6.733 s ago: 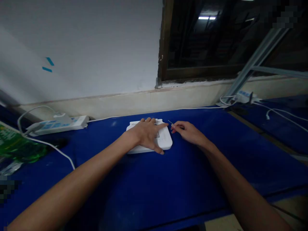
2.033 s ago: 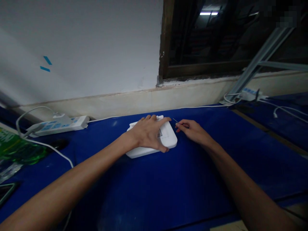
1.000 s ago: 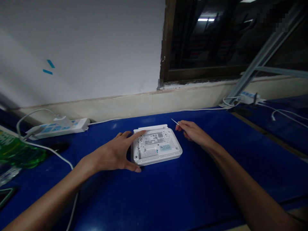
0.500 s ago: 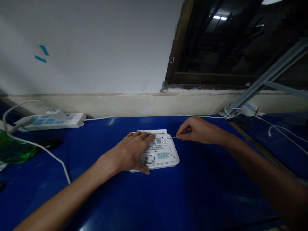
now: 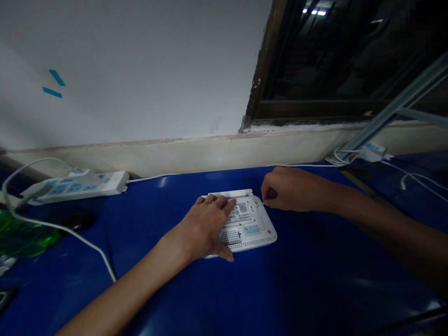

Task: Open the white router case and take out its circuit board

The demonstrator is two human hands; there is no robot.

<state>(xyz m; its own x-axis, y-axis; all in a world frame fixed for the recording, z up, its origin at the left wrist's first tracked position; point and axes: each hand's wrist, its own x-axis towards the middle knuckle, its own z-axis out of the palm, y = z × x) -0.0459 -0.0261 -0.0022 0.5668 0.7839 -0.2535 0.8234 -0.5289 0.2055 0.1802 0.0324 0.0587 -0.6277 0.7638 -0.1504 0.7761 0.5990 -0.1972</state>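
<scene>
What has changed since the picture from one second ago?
The right hand, still holding the thin tool, brought it from beside the white device to the far right corner. The left hand moved rightward, from the device's left edge over its left part. The power strip looks unmoved.

The scene is dim; bright strips (image 5: pixel 318 12) glare in the dark window (image 5: pixel 322 65).
</scene>
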